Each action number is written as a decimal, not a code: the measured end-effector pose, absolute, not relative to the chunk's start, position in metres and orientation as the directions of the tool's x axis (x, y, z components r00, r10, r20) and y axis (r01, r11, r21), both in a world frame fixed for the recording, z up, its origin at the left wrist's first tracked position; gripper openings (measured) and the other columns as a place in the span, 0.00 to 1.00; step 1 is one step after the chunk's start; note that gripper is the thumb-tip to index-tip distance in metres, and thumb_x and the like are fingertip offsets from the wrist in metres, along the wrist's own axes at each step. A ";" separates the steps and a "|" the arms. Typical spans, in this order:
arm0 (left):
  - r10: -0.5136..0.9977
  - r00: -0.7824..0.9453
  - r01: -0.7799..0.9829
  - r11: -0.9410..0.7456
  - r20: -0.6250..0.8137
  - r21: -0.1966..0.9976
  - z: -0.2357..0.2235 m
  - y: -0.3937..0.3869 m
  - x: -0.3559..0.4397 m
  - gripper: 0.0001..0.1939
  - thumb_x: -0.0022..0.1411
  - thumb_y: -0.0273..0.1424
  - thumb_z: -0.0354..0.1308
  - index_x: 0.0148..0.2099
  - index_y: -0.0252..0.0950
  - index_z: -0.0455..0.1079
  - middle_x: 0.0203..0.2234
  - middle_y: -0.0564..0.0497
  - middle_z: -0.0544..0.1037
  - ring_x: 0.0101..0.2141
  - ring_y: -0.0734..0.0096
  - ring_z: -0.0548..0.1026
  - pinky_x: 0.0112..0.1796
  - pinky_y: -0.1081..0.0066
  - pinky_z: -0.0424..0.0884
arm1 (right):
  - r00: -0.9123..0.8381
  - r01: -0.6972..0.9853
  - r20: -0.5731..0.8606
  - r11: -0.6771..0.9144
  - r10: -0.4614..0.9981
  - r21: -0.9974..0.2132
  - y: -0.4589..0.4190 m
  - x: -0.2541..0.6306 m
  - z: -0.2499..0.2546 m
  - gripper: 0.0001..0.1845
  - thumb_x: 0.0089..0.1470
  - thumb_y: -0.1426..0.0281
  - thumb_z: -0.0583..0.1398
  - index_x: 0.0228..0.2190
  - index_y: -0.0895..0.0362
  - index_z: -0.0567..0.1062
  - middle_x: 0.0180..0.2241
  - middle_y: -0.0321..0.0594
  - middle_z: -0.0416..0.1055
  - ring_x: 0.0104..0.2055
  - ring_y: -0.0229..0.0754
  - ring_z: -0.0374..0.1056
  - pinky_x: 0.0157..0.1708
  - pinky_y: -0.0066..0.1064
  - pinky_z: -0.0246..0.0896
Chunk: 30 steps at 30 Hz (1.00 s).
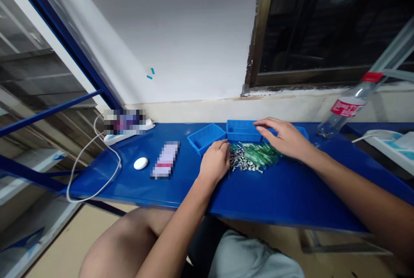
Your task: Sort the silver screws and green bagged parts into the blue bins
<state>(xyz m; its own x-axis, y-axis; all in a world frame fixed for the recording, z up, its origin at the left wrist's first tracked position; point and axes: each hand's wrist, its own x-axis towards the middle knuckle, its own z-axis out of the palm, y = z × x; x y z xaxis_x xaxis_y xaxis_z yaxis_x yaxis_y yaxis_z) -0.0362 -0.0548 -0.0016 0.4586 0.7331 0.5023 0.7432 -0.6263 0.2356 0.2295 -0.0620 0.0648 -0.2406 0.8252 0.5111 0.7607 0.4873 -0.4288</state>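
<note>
Head camera shows me, at my distant post, a smooth white oval object (pixel 140 163) on the glossy blue table (pixel 129 188). Next comes an open blue plastic bin (pixel 207 137); near it, the left hand (pixel 216 159) has its bent fingers close together, but I cannot tell whether they pinch anything. Between both hands lie the metal fasteners (pixel 246 164), perhaps screws: each should be light, hard and slippery, best taken by its thin shank. Touching them, the crinkled green film (pixel 263 153) looks soft; I would hold it by a fold. Further right, the right hand (pixel 281 135) has thumb and fingers parted, nothing visible between them.
</note>
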 end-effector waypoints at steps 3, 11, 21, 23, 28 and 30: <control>0.743 0.410 0.736 -0.612 0.529 0.290 0.003 -0.056 -0.040 0.14 0.74 0.27 0.50 0.55 0.37 0.73 0.56 0.43 0.79 0.54 0.58 0.78 0.56 0.58 0.76 | -0.288 0.751 0.470 0.501 0.834 -0.430 -0.060 0.233 0.070 0.19 0.69 0.58 0.54 0.48 0.50 0.81 0.47 0.42 0.82 0.47 0.52 0.77 0.45 0.42 0.73; 0.710 0.383 0.669 -0.655 0.592 0.353 0.017 -0.059 -0.048 0.14 0.74 0.27 0.48 0.56 0.39 0.70 0.51 0.45 0.80 0.52 0.60 0.78 0.53 0.59 0.76 | -0.322 0.764 0.553 0.556 0.769 -0.328 -0.062 0.239 0.045 0.17 0.70 0.60 0.53 0.44 0.51 0.81 0.42 0.44 0.81 0.46 0.51 0.76 0.48 0.44 0.70; 0.376 0.818 0.382 -0.921 0.435 0.077 0.021 -0.131 -0.022 0.22 0.74 0.49 0.53 0.51 0.37 0.77 0.46 0.43 0.78 0.44 0.60 0.75 0.44 0.60 0.73 | -0.282 0.767 0.567 0.537 0.774 -0.351 -0.065 0.243 0.037 0.17 0.69 0.58 0.54 0.41 0.50 0.81 0.38 0.42 0.81 0.41 0.50 0.76 0.43 0.42 0.70; 0.397 0.825 0.415 -0.909 0.403 0.045 0.013 -0.140 -0.020 0.16 0.75 0.42 0.53 0.51 0.38 0.77 0.45 0.45 0.78 0.45 0.61 0.75 0.43 0.61 0.72 | -0.291 0.765 0.551 0.536 0.782 -0.357 -0.065 0.242 0.036 0.17 0.69 0.58 0.54 0.41 0.51 0.81 0.38 0.43 0.81 0.40 0.49 0.75 0.41 0.41 0.70; 0.359 0.849 0.420 -0.904 0.388 -0.081 0.002 -0.143 -0.024 0.11 0.77 0.29 0.51 0.49 0.34 0.75 0.45 0.44 0.80 0.44 0.64 0.76 0.43 0.65 0.74 | -0.297 0.763 0.532 0.532 0.793 -0.367 -0.065 0.241 0.033 0.18 0.69 0.57 0.54 0.41 0.51 0.81 0.37 0.42 0.81 0.36 0.48 0.75 0.38 0.40 0.70; 0.322 0.865 0.405 -0.901 0.385 -0.157 0.002 -0.140 -0.027 0.10 0.76 0.26 0.50 0.49 0.32 0.73 0.43 0.43 0.80 0.42 0.64 0.76 0.43 0.64 0.75 | -0.293 0.763 0.534 0.530 0.793 -0.369 -0.065 0.241 0.032 0.18 0.69 0.57 0.54 0.41 0.51 0.81 0.36 0.42 0.80 0.36 0.48 0.75 0.39 0.40 0.69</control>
<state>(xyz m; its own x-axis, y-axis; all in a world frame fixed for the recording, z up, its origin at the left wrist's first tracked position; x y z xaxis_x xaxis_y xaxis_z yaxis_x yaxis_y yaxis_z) -0.0266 -0.1403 0.0017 0.8650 0.3215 0.3852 0.4049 -0.9007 -0.1574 0.2410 -0.0649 0.0318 -0.2932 0.7933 0.5336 0.7632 0.5303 -0.3691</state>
